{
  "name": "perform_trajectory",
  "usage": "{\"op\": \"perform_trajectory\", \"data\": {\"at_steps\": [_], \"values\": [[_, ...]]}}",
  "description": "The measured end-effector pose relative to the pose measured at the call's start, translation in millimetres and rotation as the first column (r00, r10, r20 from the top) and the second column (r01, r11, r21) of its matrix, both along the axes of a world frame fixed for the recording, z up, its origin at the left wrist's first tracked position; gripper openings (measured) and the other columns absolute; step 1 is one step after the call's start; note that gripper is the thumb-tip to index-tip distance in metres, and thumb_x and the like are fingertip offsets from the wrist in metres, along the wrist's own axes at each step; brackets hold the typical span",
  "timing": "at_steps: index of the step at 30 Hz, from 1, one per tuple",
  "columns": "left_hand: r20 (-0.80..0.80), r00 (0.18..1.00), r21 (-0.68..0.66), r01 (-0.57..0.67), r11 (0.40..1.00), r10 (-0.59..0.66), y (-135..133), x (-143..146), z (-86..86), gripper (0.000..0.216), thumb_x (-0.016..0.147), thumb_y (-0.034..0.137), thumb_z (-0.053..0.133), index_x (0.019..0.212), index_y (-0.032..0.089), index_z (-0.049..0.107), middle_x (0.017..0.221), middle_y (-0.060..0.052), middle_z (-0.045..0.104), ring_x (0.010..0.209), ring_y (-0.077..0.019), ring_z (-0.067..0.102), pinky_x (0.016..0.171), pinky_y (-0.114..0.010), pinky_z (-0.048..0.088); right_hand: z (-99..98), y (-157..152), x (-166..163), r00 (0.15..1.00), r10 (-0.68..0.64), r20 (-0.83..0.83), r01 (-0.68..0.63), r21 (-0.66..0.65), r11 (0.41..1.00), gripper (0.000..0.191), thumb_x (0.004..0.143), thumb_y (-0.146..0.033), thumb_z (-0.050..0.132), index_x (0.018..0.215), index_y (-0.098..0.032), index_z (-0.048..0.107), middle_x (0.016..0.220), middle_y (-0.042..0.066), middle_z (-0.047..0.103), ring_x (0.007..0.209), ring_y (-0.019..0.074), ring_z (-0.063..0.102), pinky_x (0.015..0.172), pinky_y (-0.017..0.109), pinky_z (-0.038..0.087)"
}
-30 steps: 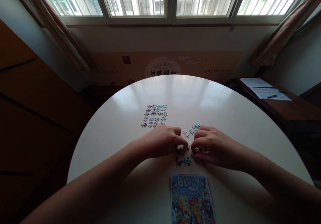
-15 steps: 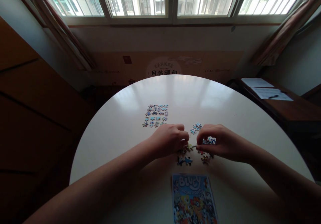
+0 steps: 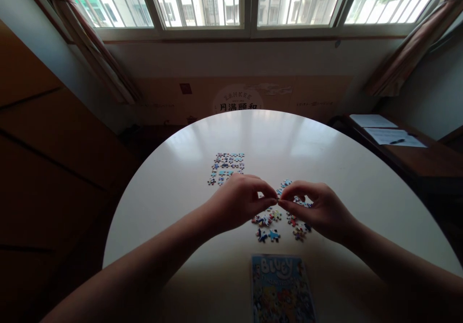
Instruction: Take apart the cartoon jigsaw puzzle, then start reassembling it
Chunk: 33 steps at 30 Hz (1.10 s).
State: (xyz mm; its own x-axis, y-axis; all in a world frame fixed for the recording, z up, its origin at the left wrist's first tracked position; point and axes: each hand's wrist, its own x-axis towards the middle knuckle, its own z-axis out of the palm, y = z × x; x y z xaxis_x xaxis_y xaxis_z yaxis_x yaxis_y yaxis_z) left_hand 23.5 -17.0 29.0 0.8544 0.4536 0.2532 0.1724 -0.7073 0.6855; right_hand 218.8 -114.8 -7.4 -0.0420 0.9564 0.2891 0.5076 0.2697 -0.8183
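Observation:
My left hand (image 3: 244, 197) and my right hand (image 3: 318, 204) meet fingertip to fingertip above the table. Both pinch a small jigsaw piece (image 3: 278, 199), mostly hidden by the fingers. Under and between them lie loose jigsaw pieces: a mixed pile (image 3: 265, 219), a pair with blue on them (image 3: 268, 236), a reddish group (image 3: 298, 231) and light-blue ones (image 3: 285, 183) farther back. Beyond my left hand, more pieces (image 3: 226, 161) are laid out in spaced rows, the nearest partly covered by that hand.
A picture sheet lettered "Bluey" (image 3: 282, 284) lies near the front of the round white table (image 3: 173, 188). To the right, a brown desk (image 3: 434, 161) bears papers (image 3: 394, 136) and a pen. A window and curtains are behind the table.
My left hand has turned and come rightward, its fingertips now touching those of my right hand. My right hand has lifted the piece slightly from the pile. The view has shifted a little.

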Motion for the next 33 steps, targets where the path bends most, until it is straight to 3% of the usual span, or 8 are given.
{"op": "perform_trajectory", "data": {"at_steps": [3,6,9,12,15,24,30,33], "values": [[-0.062,0.997,-0.048,-0.051,0.998,0.048,5.1,-7.4,9.4,0.01,0.084,0.023,0.068,0.086,0.02,0.078,0.075,-0.001,0.074,0.062,-0.011,0.063,0.064,-0.024,0.048,1.1,-1.8,-2.0,1.0,0.011,0.023,-0.012,0.038,0.999,0.016,0.089,-0.035,0.068,0.088,-0.02,0.071,0.08,0.001,0.069,0.071,0.0098,0.064,0.065,0.021,0.051],[-0.321,0.942,-0.148,-0.154,0.977,0.1,32.3,-33.2,23.9,0.018,0.083,0.032,0.065,0.088,0.019,0.078,0.073,-0.002,0.073,0.06,-0.0132,0.063,0.057,-0.023,0.046,-0.3,-1.4,4.7,0.999,-0.033,0.039,0.029,0.095,0.995,0.015,0.089,-0.034,0.067,0.096,-0.021,0.071,0.085,0.001,0.071,0.075,0.0102,0.064,0.067,0.022,0.051],[-0.638,0.765,-0.149,-0.237,0.96,0.089,71.0,-66.6,32.3,0.021,0.077,0.037,0.068,0.083,0.02,0.078,0.069,-0.002,0.072,0.063,-0.0166,0.065,0.057,-0.024,0.044,-3.8,1.7,16.8,0.993,-0.106,0.053,0.098,0.126,0.987,0.015,0.09,-0.034,0.066,0.096,-0.021,0.072,0.084,0.001,0.071,0.072,0.0098,0.063,0.065,0.023,0.05],[-0.793,0.591,-0.073,-0.327,0.942,0.144,99.3,-88.5,28.9,0.023,0.071,0.038,0.069,0.082,0.02,0.077,0.069,-0.003,0.071,0.069,-0.0205,0.066,0.057,-0.026,0.042,-8.0,5.9,26.6,0.991,-0.129,0.028,0.126,0.093,0.988,0.019,0.09,-0.037,0.065,0.096,-0.019,0.072,0.082,0.002,0.071,0.072,0.0117,0.066,0.065,0.024,0.051],[-0.838,0.531,-0.08,-0.353,0.932,0.129,109.2,-93.4,20.1,0.022,0.068,0.036,0.067,0.079,0.019,0.076,0.076,-0.005,0.073,0.073,-0.0217,0.066,0.06,-0.027,0.043,-11.3,8.3,29.5,0.991,-0.13,0.005,0.13,0.057,0.99,0.023,0.09,-0.039,0.065,0.097,-0.018,0.072,0.083,0.004,0.072,0.074,0.0137,0.068,0.066,0.026,0.053],[-0.799,0.576,-0.036,-0.33,0.943,0.171,109.7,-86.7,8.7,0.021,0.066,0.034,0.066,0.079,0.019,0.072,0.078,-0.004,0.074,0.072,-0.02,0.065,0.057,-0.025,0.042,-15.7,8.8,23.8,0.993,-0.104,0.048,0.103,0.024,0.994,0.026,0.092,-0.041,0.061,0.096,-0.017,0.071,0.08,0.004,0.07,0.071,0.0133,0.066,0.063,0.024,0.053],[-0.849,0.496,-0.002,-0.349,0.937,0.182,109.8,-88.7,10.5,0.032,0.072,0.05,0.065,0.07,0.018,0.066,0.071,-0.007,0.071,0.06,-0.0181,0.058,0.051,-0.027,0.038,-15.9,9.3,25.4,0.99,-0.108,0.094,0.106,0.029,0.994,0.026,0.092,-0.041,0.061,0.095,-0.017,0.072,0.079,0.004,0.07,0.069,0.0134,0.065,0.061,0.025,0.053],[-0.874,0.456,0.004,-0.339,0.941,0.168,108.2,-88.5,11.9,0.035,0.07,0.054,0.066,0.067,0.018,0.066,0.067,-0.007,0.069,0.059,-0.0189,0.058,0.052,-0.028,0.037,-15.4,10.7,26.0,0.975,-0.106,0.194,0.092,0.08,0.993,0.021,0.092,-0.037,0.06,0.096,-0.02,0.073,0.085,0.004,0.07,0.075,0.0146,0.065,0.067,0.028,0.055]]}}
